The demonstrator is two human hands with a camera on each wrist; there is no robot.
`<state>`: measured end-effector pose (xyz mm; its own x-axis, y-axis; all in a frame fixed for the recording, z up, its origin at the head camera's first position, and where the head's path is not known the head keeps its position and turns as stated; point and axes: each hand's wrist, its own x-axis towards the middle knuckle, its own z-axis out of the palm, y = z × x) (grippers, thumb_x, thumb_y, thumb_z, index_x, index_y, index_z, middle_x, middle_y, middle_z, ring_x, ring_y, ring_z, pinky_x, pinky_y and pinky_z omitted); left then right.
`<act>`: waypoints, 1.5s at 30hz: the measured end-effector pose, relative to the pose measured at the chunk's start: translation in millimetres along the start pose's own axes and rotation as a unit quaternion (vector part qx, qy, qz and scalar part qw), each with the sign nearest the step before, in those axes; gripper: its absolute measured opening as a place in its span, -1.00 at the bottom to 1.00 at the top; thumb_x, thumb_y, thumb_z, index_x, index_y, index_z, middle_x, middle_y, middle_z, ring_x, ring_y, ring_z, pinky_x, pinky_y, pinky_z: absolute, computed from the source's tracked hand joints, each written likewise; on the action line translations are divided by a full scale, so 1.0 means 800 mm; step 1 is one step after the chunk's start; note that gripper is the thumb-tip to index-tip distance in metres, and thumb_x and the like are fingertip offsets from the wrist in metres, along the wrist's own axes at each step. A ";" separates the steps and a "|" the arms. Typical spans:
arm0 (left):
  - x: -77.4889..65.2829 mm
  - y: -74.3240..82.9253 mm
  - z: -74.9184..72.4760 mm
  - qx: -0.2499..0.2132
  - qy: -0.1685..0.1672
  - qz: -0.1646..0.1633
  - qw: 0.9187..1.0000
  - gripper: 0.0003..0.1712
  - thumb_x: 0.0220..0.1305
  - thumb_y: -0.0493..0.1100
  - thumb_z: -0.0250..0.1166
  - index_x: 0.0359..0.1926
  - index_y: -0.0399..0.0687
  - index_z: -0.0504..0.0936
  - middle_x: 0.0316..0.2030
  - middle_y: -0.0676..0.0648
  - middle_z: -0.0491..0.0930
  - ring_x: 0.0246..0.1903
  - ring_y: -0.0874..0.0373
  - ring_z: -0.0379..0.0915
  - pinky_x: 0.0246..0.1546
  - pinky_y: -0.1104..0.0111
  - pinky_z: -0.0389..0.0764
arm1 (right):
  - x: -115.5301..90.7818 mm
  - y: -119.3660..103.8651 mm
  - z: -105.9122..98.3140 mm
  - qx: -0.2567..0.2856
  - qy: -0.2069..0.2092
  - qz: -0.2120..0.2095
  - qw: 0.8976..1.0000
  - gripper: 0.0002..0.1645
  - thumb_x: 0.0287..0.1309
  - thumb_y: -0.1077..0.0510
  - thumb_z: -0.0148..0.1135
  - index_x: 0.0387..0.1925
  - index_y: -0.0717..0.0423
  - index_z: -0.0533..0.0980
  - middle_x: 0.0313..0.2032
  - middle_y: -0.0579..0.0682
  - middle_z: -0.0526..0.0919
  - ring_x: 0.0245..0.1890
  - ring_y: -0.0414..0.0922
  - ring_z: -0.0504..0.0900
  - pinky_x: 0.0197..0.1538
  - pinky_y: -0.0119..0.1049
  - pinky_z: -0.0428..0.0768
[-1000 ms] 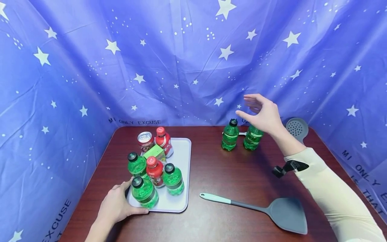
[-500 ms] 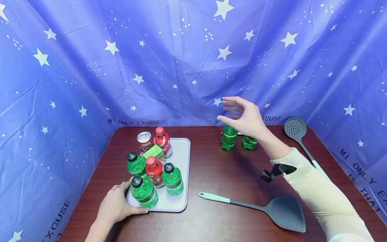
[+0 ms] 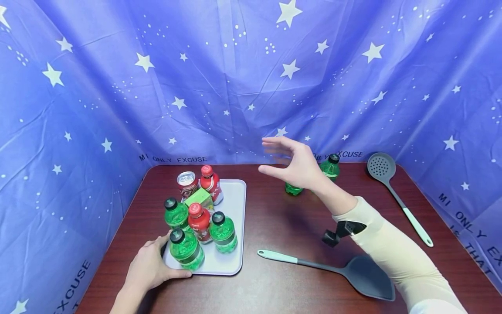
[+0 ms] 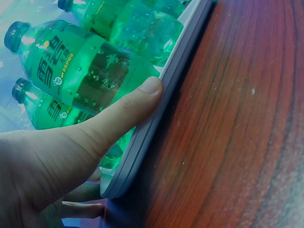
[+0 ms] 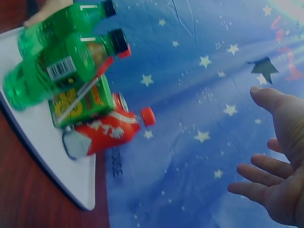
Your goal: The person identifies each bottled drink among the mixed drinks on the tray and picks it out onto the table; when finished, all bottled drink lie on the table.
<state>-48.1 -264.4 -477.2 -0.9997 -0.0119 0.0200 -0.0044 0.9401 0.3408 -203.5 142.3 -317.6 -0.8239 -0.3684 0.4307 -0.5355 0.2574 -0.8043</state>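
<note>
My left hand [image 3: 147, 265] grips the near left corner of a white tray [image 3: 235, 196], its thumb along the near rim and its fingers at the left side. Green soda bottles with black caps, one right by the thumb [image 4: 90, 71], stand on the tray. Among them are a red-capped red bottle [image 3: 200, 222], another red bottle [image 3: 211, 185], a soda can [image 3: 187, 183] and a green drink box [image 5: 83, 102]. Holding nothing, my right hand [image 3: 298, 163] hangs over the table right of the tray, fingers spread from the thumb. Behind it stands a partly hidden green bottle [image 3: 293, 189].
Another green bottle [image 3: 331, 168] stands at the back, right of my hand. A grey turner [image 3: 368, 279] with a mint handle lies in front of my right arm. At the right lies a slotted skimmer [image 3: 381, 166]. A starry blue cloth [image 3: 235, 87] surrounds the table.
My right hand has moved left and slightly down from above the two back bottles toward the tray, staying empty. My left hand and the tray have not moved.
</note>
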 end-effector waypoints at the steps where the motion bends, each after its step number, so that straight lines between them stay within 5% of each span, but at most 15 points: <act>1: 0.000 0.000 0.000 0.000 0.001 -0.001 1.000 0.62 -0.68 0.66 0.67 0.42 -0.24 0.54 0.15 -0.37 0.70 0.09 -0.33 0.64 -0.10 -0.23 0.72 | 0.000 -0.001 0.004 0.001 -0.004 -0.005 1.000 -0.19 0.02 0.20 0.70 0.34 -0.05 0.60 0.27 0.00 0.73 0.24 0.05 0.75 0.21 -0.15 0.75; 19: 0.000 0.003 -0.005 0.005 -0.019 -0.011 1.000 0.65 -0.65 0.66 0.68 0.46 -0.25 0.49 0.19 -0.42 0.66 0.12 -0.35 0.62 -0.04 -0.25 0.71 | -0.019 -0.014 0.073 0.043 -0.092 -0.068 0.993 -0.22 0.02 0.22 0.68 0.32 0.09 0.60 0.26 0.01 0.74 0.20 -0.04 0.78 0.25 -0.16 0.73; 33: 0.001 0.003 -0.003 0.005 -0.015 -0.013 1.000 0.64 -0.65 0.66 0.67 0.46 -0.22 0.49 0.23 -0.47 0.62 0.15 -0.41 0.61 -0.04 -0.29 0.70 | -0.041 0.000 0.119 0.073 -0.150 -0.031 0.986 -0.17 -0.01 0.20 0.71 0.34 0.01 0.60 0.27 -0.04 0.73 0.21 -0.03 0.77 0.25 -0.11 0.73; 40: 0.001 0.003 -0.004 0.006 -0.017 -0.015 1.000 0.65 -0.65 0.67 0.67 0.47 -0.22 0.49 0.24 -0.49 0.61 0.16 -0.41 0.60 -0.04 -0.30 0.69 | -0.051 0.012 0.136 0.051 -0.169 -0.025 0.984 -0.18 -0.01 0.12 0.72 0.34 -0.06 0.61 0.23 -0.11 0.75 0.18 -0.18 0.77 0.24 -0.21 0.73; 45: 0.001 0.002 -0.003 0.004 -0.017 -0.014 1.000 0.65 -0.65 0.67 0.67 0.47 -0.21 0.49 0.24 -0.50 0.61 0.16 -0.43 0.60 -0.04 -0.30 0.70 | -0.056 0.021 0.147 0.034 -0.182 -0.024 0.982 -0.18 -0.01 0.08 0.72 0.33 -0.02 0.61 0.21 -0.08 0.77 0.17 -0.13 0.78 0.24 -0.09 0.74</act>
<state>-48.5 -263.8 -474.1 -0.9995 -0.0261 -0.0205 -0.0314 0.9421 0.3339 -154.0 58.3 -398.6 -0.6701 -0.6770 0.3043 -0.5485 0.1754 -0.8175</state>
